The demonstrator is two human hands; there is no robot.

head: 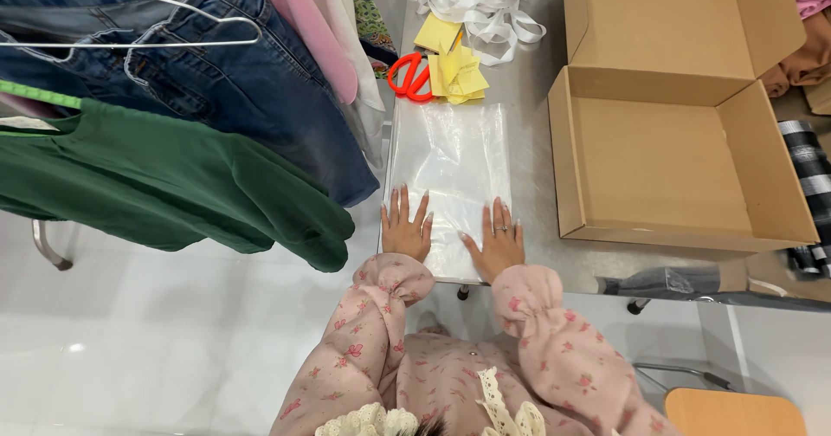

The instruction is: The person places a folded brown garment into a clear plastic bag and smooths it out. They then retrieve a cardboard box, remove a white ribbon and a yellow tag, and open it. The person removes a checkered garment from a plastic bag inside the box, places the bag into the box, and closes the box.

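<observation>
Plastic bag (450, 163) under both hands | scissors (410, 77), open box (666, 167) nearby

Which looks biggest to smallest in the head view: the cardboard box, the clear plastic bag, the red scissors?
1. Cardboard box, largest.
2. Clear plastic bag, which both hands press flat.
3. Red scissors, smallest.
All lie on one table, so nearness hardly skews this.

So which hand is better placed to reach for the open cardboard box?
Probably the right hand. Both hands lie flat on the clear plastic bag, but the right one sits nearer the open cardboard box; the left hand is by the hanging green shirt.
</observation>
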